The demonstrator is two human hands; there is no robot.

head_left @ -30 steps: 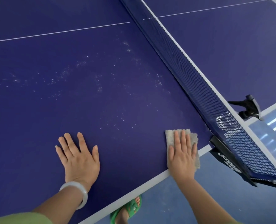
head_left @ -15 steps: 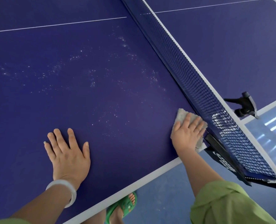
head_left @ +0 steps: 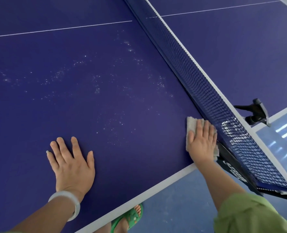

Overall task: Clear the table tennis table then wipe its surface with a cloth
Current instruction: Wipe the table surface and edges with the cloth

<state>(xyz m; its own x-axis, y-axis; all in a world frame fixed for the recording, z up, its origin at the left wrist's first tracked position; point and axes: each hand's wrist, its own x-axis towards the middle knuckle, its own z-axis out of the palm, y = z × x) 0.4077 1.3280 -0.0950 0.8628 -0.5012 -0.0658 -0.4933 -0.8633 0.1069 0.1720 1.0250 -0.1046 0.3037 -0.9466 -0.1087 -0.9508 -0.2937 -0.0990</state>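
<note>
The right grip [head_left: 200, 143], a bare hand, lies flat with straight fingers, pressing the cloth [head_left: 191, 124] onto the table [head_left: 38, 115] at its near edge, just beside the net [head_left: 198, 84]. The cloth sits under the palm and fingers; its far corner sticks out past the thumb side and a strip shows on the little-finger side, against the net's foot. The left grip [head_left: 72, 163], open too and holding nothing, rests flat on the table well apart from the cloth, a pale bracelet [head_left: 67, 200] on its wrist. White specks [head_left: 116, 121] dot the blue surface beyond both
</note>
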